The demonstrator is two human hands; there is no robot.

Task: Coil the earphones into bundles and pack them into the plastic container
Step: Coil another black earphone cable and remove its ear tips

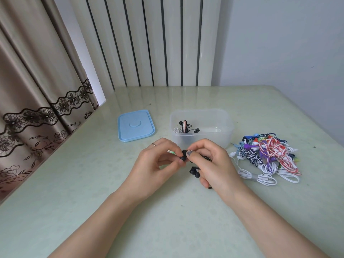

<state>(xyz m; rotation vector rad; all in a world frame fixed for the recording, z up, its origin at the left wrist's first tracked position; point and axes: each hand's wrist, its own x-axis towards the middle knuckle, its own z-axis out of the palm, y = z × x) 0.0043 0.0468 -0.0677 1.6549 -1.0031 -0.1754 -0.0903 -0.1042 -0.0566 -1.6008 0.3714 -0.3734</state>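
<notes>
Your two bare forearms come in from 7 and 5 o'clock and meet over the middle of the pale green glossy counter (74, 211). Your left hand (158, 162), with a thin ring on one finger, pinches a small black earbud (183, 155) between thumb and fingertips. Your right hand (214, 164) curls its fingers round the rest of that black wired earphone set (194, 172), with its thumb meeting the left fingertips at the bud. A second black bud hangs just below the thumb, and a bit of black cable peeks out under the heel of the hand. A scrap of green and white shows behind your left fingers; what it is cannot be told.

At 3 o'clock from your hands, near the right hand, lies a tangled heap of loose earphones (268, 161) in white, red-and-white stripe, black-and-white stripe, purple and blue.

Just beyond your hands, at 12 o'clock, stands the clear, open rectangular plastic container (223, 135). A few coiled earphones (185, 126) in black, white and pink sit in its left end.

At 10 o'clock, apart from the container, the light blue rectangular plastic lid (136, 125) lies flat on the counter.

Farther off, a beige curtain with black lace trim (37, 81) hangs at 9 o'clock, and a white ribbed radiator (158, 43) stands past the far edge.
</notes>
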